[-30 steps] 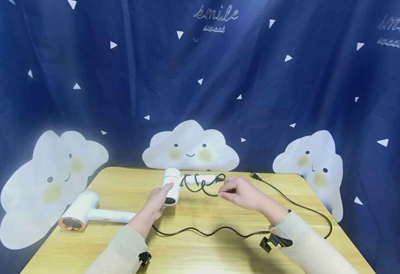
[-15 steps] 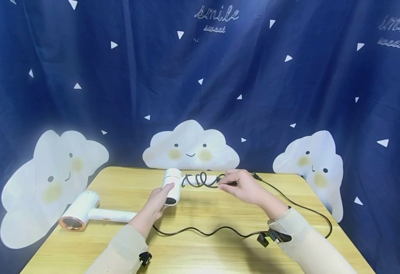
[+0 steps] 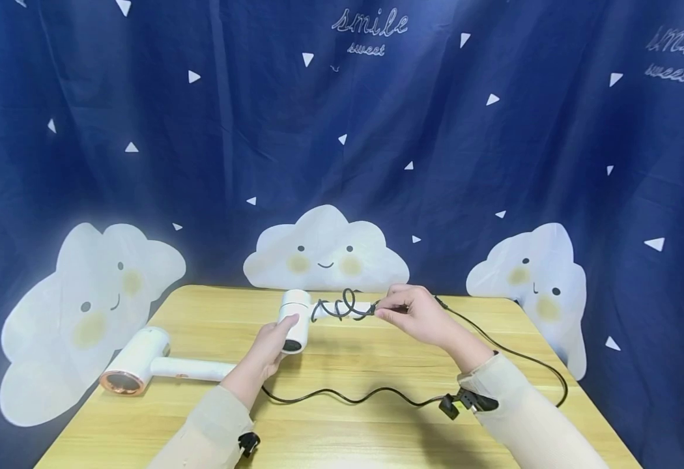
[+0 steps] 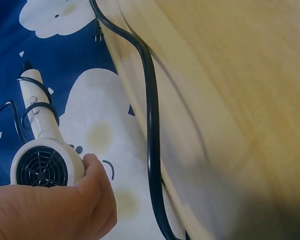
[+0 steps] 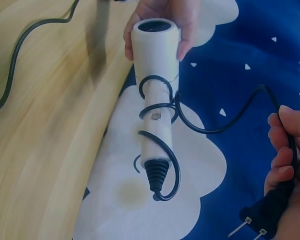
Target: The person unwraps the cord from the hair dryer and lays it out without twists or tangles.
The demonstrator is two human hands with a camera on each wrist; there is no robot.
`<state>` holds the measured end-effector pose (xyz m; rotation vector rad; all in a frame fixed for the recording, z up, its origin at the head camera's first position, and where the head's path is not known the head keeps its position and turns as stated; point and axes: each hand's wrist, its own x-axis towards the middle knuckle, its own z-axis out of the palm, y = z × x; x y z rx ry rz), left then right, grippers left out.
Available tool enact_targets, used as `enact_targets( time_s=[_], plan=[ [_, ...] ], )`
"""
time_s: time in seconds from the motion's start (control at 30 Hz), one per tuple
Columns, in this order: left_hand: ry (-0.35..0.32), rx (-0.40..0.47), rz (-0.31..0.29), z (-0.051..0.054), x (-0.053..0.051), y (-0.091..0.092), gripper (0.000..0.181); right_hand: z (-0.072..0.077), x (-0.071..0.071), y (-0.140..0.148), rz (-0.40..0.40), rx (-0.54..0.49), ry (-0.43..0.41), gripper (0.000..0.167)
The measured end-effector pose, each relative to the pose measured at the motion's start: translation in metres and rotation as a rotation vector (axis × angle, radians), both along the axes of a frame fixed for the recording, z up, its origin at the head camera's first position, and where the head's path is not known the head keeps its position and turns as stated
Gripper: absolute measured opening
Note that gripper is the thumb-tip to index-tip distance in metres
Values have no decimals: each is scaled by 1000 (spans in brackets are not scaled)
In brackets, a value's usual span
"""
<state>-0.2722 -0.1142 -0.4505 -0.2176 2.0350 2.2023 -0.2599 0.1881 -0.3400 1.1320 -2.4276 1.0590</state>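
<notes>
My left hand [image 3: 268,345] grips the barrel of a white hair dryer [image 3: 296,319], held above the table with its handle pointing right. A black cord [image 5: 210,131] winds loosely around that handle in several turns, as the right wrist view shows. Between the thumb and fingers of my right hand [image 3: 417,314] is the free end of this cord, off the handle's tip. Its two-pin plug [image 5: 265,215] sticks out below the curled fingers in the right wrist view. The left wrist view shows the dryer's round black grille [image 4: 41,167] facing the camera.
A second white hair dryer [image 3: 133,361] with a rose-gold rim lies at the left of the wooden table [image 3: 330,433]. Its black cord [image 3: 354,400] snakes across the front and curves back along the right side. A blue curtain [image 3: 342,169] with clouds hangs behind.
My right hand has moved up and slightly right with the cord. The cord's loop, which hung below the handle, now rises over it. My left hand has stayed nearly still.
</notes>
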Motion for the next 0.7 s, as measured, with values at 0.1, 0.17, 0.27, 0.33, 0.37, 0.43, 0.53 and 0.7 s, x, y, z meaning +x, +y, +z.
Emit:
enact_targets(
  time_s=[0.1, 0.17, 0.27, 0.33, 0.37, 0.43, 0.53, 0.7],
  plan=[
    [3, -1, 0, 0, 0, 0, 62, 2, -1, 1, -18, -12, -9, 6],
    [5, -2, -2, 0, 0, 1, 62, 1, -2, 1, -30, -20, -15, 6],
    [3, -7, -8, 0, 1, 2, 62, -1, -4, 2, -42, -35, -20, 7],
    [1, -17, -12, 0, 2, 2, 61, -3, -6, 2, -51, -47, -14, 7],
    [-1, -21, -14, 0, 3, 2, 61, -4, -7, 2, -56, -53, -9, 7],
    [-4, -23, -13, 0, 3, 2, 60, -6, -9, 2, -65, -70, 5, 6],
    [-6, -19, -11, -1, 3, 1, 61, -7, -12, 2, -79, -92, 25, 5],
    [-10, -19, -12, 0, 3, 0, 63, -9, -16, 1, -96, -112, 27, 7]
  ],
)
